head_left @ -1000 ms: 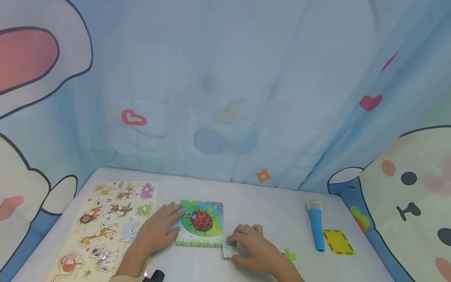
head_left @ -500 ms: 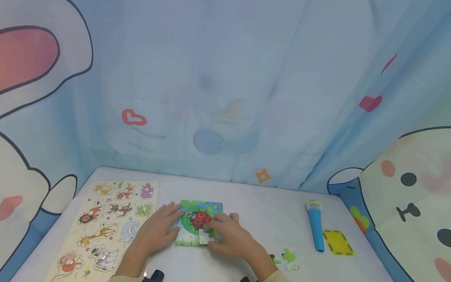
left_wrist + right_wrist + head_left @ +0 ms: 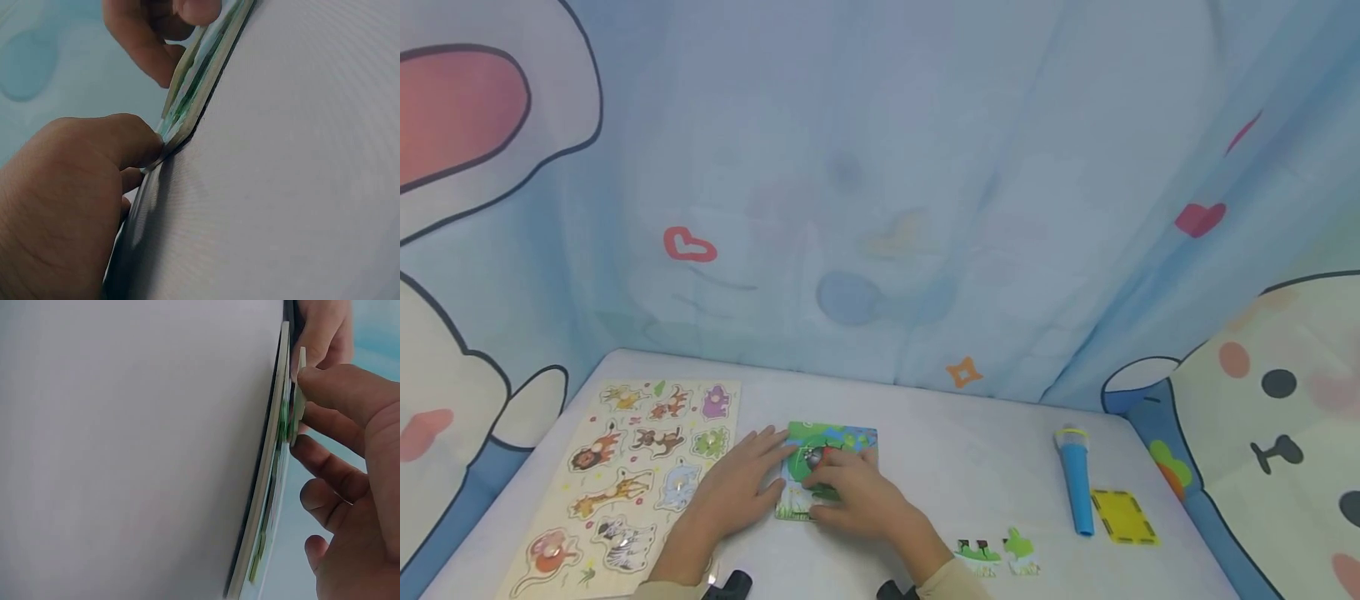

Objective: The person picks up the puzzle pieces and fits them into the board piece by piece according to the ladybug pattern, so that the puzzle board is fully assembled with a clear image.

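Note:
A ladybug puzzle board lies flat on the table before me. My left hand rests against its left side with the fingers extended; in the left wrist view the thumb touches the board's corner. My right hand is over the board and hides much of the ladybug picture. Between its thumb and fingers it pinches a thin puzzle piece, tilted just off the board's surface in the right wrist view. The picture on that piece is mostly hidden.
Two loose puzzle pieces, a green-and-black one and a green one, lie right of my hands. Farther right are a blue toy microphone and a yellow square frame. An animal peg puzzle covers the left side.
My right hand has carried the puzzle piece leftward from beside the board to over its lower middle. The loose pieces at right have come into view. The left hand keeps its place.

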`<state>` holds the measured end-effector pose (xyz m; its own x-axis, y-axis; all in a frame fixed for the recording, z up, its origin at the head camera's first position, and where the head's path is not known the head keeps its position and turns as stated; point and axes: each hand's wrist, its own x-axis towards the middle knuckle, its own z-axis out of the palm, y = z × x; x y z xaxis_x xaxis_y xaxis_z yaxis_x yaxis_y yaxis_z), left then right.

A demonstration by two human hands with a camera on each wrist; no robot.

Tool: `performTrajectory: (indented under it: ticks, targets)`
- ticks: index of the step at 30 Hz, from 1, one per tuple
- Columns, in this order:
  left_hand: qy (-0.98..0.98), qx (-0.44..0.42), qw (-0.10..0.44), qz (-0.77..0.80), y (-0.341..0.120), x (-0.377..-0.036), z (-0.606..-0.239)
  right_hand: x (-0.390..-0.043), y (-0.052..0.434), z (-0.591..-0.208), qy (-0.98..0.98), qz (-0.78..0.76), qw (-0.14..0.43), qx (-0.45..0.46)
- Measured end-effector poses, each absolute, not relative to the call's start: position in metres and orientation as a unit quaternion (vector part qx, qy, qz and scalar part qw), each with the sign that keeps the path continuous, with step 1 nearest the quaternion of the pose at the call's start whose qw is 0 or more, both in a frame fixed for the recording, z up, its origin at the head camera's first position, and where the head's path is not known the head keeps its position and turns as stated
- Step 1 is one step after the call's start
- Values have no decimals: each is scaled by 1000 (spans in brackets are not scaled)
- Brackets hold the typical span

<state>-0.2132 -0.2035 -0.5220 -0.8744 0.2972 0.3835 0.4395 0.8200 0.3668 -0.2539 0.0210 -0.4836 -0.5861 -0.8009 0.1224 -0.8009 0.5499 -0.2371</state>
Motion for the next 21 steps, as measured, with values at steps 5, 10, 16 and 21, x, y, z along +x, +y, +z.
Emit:
performTrajectory:
  ticks: [5,10,16,21]
  targets:
    - [-945,-192,147,-221,-204,-214,-523,-255,14,-484,885,-125,13,-449]
    - [-945,-192,146,-220,-205,-215,-522,-255,10,-483,882,-106,-4,-459]
    - [-946,-186,140,-225,-205,-216,-523,-255,7,-481,881,-93,-7,-465]
    - [-951,-176,131,-218,-204,-215,-524,-254,5,-478,879,-83,10,-469]
